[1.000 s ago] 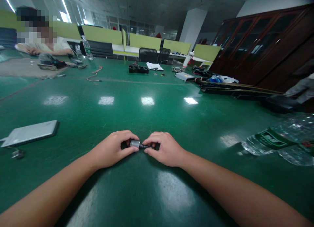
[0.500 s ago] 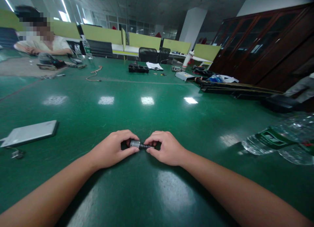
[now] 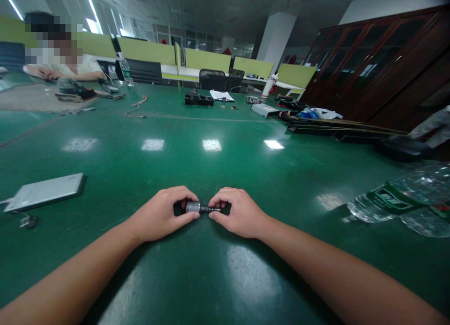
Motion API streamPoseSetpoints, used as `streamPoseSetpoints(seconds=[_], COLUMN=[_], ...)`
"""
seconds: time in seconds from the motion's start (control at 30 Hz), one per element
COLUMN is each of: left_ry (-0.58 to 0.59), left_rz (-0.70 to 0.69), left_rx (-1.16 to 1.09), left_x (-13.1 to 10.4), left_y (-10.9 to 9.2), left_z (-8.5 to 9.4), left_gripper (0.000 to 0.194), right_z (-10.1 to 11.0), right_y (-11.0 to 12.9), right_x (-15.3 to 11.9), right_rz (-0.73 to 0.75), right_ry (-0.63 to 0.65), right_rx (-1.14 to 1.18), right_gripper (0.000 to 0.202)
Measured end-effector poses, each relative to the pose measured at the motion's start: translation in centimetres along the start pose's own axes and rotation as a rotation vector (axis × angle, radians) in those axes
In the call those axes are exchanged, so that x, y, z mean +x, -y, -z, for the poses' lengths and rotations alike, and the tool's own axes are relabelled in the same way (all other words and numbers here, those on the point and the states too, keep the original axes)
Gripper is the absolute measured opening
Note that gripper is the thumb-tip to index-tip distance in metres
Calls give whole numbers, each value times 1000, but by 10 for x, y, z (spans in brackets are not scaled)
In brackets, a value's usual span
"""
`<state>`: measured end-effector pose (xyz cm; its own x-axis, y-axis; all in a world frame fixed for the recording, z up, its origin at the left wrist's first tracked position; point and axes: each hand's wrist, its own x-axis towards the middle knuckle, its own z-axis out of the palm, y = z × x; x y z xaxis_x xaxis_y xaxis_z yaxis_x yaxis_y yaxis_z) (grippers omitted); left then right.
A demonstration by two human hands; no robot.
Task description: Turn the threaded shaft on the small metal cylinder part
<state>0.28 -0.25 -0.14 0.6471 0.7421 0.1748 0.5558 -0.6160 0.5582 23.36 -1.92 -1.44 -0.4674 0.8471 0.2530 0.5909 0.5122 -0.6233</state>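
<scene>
Near ctr of frame, just below mid-height, a small metal part (image 3: pixel 193 206) lies roughly horiz. btwn two bare hands, low over or on the green table (image 3: pixel 214 168); can't tell if it touches the surface. Its fat silver cyl. end faces frame L, its thin dark ringed shaft (image 3: pixel 205 210) faces frame R.

L hand (image 3: pixel 160 215) grasps the cyl. end btwn thumb & fingers. R hand (image 3: pixel 241 213) pinches the thin shaft btwn thumb & fingertips, w/ the tip showing inside the curl. The hands are close but apart.

Mid-L of frame: flat pale slab (image 3: pixel 45 192), w/ a small connector (image 3: pixel 28 221) just below it. Mid-R, at the edge: clear bottles (image 3: pixel 383 203) w/ green labels, lying tilted.

Upper L: another person (image 3: pixel 82 68) in a light top, forearms on the table, near an upright water bottle (image 3: pixel 125 71); R of & below them, a thin cord (image 3: pixel 135 112). Upper ctr: black tray (image 3: pixel 198 99) by white papers (image 3: pixel 221 96). Upper R: silver box (image 3: pixel 264 110), long dark pieces (image 3: pixel 333 129) & a dark wood cabinet (image 3: pixel 367 58) in the bkgd.
</scene>
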Motion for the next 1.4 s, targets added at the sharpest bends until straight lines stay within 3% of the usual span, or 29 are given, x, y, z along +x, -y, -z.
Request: streamPoseSetpoints(seconds=[0.6,0.8,1.4], left_ry=[-39,-101,-111], left_rz=[50,84,58], left_rx=[11,41,28], left_x=[1,1,0], left_y=[2,4,4], left_z=[2,3,0], left_gripper=[19,19,19], right_z=[2,6,4], right_y=[-10,-16,-9], right_x=[1,4,3], right_rz=[-107,-238,-123], right_ry=[-58,-145,-74], right_rx=[-13,-107,-7], right_gripper=[11,9,14])
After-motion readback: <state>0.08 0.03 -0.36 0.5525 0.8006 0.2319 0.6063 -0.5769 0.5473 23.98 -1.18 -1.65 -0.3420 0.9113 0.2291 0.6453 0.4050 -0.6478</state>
